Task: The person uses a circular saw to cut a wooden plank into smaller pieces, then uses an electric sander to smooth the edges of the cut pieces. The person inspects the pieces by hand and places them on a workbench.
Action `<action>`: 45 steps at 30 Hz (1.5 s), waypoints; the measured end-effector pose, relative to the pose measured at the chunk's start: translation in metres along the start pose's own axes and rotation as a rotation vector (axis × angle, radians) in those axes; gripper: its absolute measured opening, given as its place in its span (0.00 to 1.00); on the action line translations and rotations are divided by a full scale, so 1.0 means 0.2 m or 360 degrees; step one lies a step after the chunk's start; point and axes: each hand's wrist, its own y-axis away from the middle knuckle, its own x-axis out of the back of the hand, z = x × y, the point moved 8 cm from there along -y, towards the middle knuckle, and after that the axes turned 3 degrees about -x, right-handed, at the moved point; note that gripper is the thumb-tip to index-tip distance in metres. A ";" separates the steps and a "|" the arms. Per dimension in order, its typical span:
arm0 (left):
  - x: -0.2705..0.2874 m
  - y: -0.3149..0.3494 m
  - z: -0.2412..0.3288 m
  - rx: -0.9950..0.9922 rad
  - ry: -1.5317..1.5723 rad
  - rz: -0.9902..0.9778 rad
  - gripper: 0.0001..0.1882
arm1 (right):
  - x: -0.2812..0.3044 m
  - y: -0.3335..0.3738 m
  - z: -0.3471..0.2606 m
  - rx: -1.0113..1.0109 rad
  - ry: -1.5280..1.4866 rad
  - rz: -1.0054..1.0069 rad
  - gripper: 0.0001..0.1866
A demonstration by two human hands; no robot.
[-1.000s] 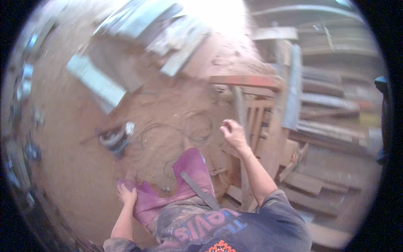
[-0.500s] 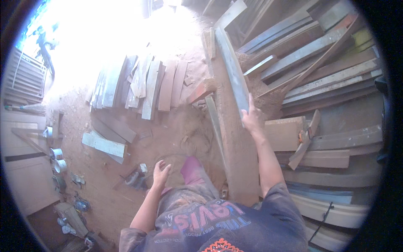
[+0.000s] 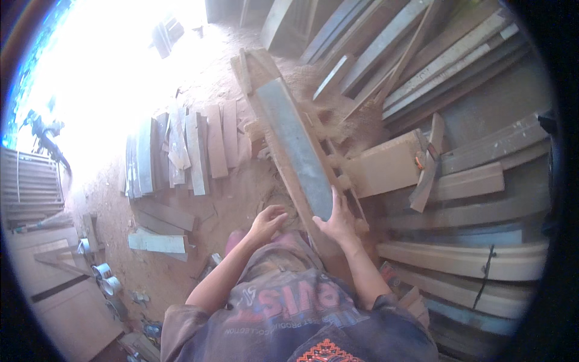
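Observation:
A grey-blue wooden board (image 3: 292, 145) lies flat along a long, narrow timber bench (image 3: 256, 59) in front of me. My right hand (image 3: 339, 222) grips the board's near end, thumb on the left corner and fingers along the right side. To its left, my left hand (image 3: 266, 224) hovers in the air beside the bench, fingers loosely bent and apart, holding nothing. Dark slots and sawdust show along the bench's right side.
Several short planks (image 3: 199, 151) lie side by side on the dusty ground at left, with a pale bluish offcut (image 3: 158, 242) nearer. Stacked timber (image 3: 440, 259) fills the right side. A wide block (image 3: 386, 163) juts toward the bench. Tins (image 3: 104, 271) stand far left.
The board, tilted up with its far end toward the back right, now lies flat on the bench. My right hand has come nearer with it, and my left hand has moved right, toward the bench.

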 end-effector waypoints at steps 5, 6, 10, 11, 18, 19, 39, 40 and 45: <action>-0.03 -0.05 0.10 -0.0020 -0.0075 -0.0030 0.28 | 0.09 0.01 -0.07 0.0053 0.0371 0.0250 0.57; -0.02 -0.04 0.07 0.0027 -0.0013 -0.0037 0.28 | 0.09 0.03 -0.03 -0.0036 0.0270 0.0220 0.57; 0.09 0.04 -0.07 0.0135 0.0211 -0.0002 0.26 | 0.14 0.05 0.11 -0.0225 -0.0035 0.0167 0.55; 0.14 0.06 -0.10 0.0133 0.0244 0.0012 0.25 | 0.19 0.05 0.12 -0.0205 -0.0063 0.0259 0.55; 0.57 0.12 -0.20 0.0174 0.0081 0.0182 0.22 | 0.45 -0.20 0.18 -0.0284 -0.0030 0.0536 0.64; 0.61 0.12 -0.20 0.0166 0.0114 0.0187 0.23 | 0.33 -0.22 0.13 -0.0268 0.0020 0.0377 0.63; 1.00 -0.01 -0.35 0.0378 -0.0042 -0.0070 0.24 | -0.34 0.49 -0.16 -0.0846 -0.1224 0.0718 0.25; 1.03 -0.01 -0.34 0.0344 0.0008 -0.0052 0.24 | -0.27 0.58 -0.10 -0.0846 -0.1049 0.0903 0.26; 1.18 -0.05 -0.41 0.0441 -0.0199 -0.0024 0.23 | -0.14 0.76 0.07 -0.1044 -0.0184 0.1174 0.23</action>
